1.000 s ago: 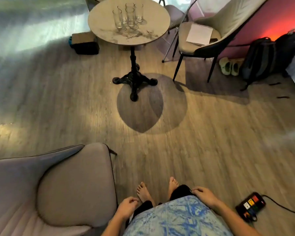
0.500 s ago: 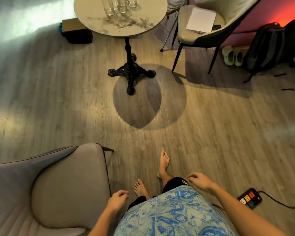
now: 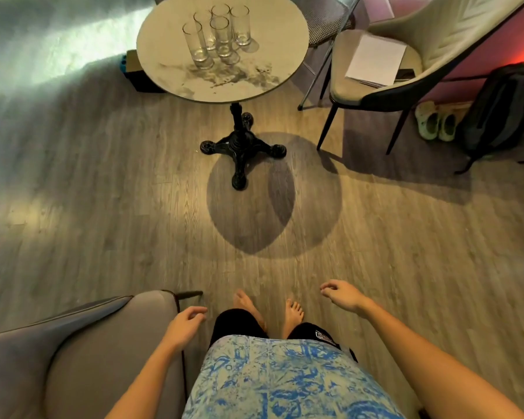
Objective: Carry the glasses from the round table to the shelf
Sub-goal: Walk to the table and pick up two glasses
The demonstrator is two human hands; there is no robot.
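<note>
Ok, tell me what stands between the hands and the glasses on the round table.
Nothing visible blocks the way. Bare floor lies between both empty hands, left hand and right hand, and the round table. The glasses stand clustered toward its far side. The grey chair sits off to the left, the beige chair to the right.
</note>
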